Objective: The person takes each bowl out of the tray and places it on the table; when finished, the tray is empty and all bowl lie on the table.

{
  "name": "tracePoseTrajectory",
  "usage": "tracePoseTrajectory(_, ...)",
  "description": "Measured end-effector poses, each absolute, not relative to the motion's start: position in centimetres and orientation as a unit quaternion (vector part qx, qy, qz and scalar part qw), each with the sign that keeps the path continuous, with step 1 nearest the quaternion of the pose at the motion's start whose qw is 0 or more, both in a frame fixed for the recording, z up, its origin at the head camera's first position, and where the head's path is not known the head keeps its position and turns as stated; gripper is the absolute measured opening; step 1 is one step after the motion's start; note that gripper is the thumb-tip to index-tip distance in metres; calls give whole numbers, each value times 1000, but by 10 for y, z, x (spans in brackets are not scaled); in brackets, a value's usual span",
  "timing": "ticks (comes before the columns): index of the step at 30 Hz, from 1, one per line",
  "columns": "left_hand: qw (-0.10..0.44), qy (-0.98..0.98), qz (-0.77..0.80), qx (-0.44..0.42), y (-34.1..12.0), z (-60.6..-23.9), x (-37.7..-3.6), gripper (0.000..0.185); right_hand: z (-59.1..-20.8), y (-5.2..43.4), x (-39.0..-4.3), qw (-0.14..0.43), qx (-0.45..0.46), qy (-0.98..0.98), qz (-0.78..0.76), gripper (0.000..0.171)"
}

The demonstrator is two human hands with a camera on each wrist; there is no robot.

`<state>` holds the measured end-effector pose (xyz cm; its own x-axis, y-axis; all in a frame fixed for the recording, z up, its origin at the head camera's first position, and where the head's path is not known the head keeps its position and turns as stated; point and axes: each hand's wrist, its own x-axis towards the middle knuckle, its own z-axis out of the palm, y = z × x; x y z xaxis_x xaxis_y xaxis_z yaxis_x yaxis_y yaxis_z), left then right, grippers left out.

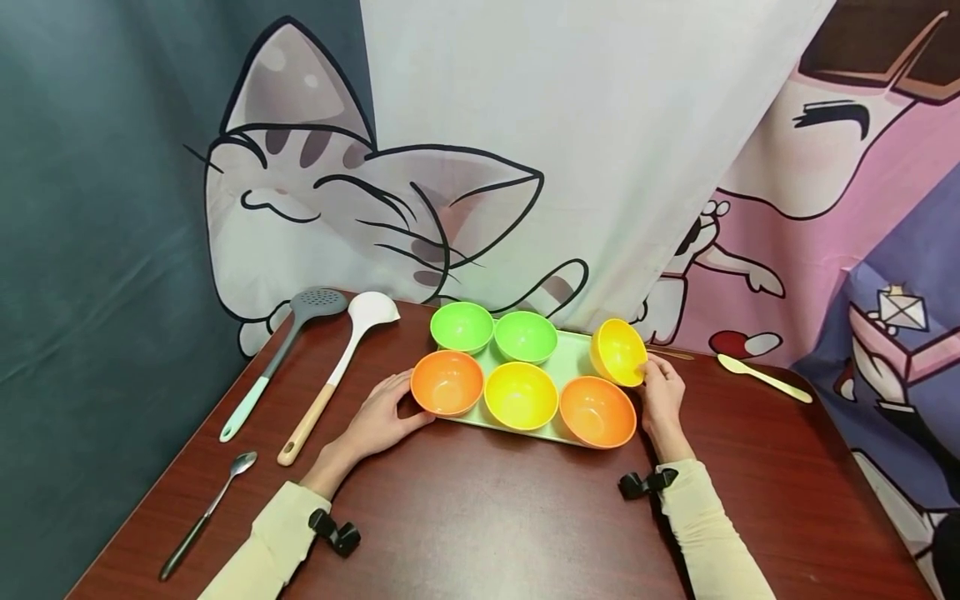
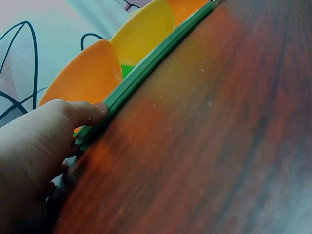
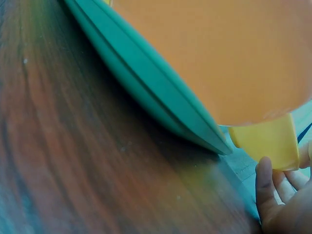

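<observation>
A light green tray on the dark wood table carries several bowls: two green, two orange and a yellow one in the middle front. My left hand pinches the tray's left edge beside the orange bowl, thumb on the tray rim. At the tray's right end my right hand holds a second yellow bowl, tipped on its side with its opening facing left. In the right wrist view my fingers touch this yellow bowl's base, behind the orange bowl.
Left of the tray lie a grey slotted spoon with a mint handle, a white ladle with a wooden handle, and a metal spoon near the table's left edge. A cream spatula lies at the right. A printed curtain hangs behind.
</observation>
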<state>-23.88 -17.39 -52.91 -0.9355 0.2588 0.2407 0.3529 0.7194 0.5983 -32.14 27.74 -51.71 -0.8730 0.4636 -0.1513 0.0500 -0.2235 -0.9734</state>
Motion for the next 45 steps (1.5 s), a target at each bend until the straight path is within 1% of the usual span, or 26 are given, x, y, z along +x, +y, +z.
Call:
tracePoseTrajectory(4,68,-926,-334,-164,-174,-529,-238,75,-516,277,-320,154,-222,-609,745,18)
tracePoseTrajectory(12,68,-925,-336,-163,-174,-527,-237,74,-513,277,-318,179,-222,-592,754,23)
tracePoseTrajectory(20,65,-926,-335,-161,-171,-525,-238,74,-512,285,-318,172,-234,-559,777,19)
tracePoseTrajectory(25,66,-925,-337,-163,-170,-524,-238,74,-511,291,-316,169,-237,-551,782,21)
tracePoseTrajectory(34,69,-925,-335,-164,-170,-526,-238,73,-510,301,-311,185,-246,-531,789,22)
tracePoseTrajectory(45,71,-925,-336,-162,-173,-527,-237,73,-507,325,-305,207,-270,-490,803,19)
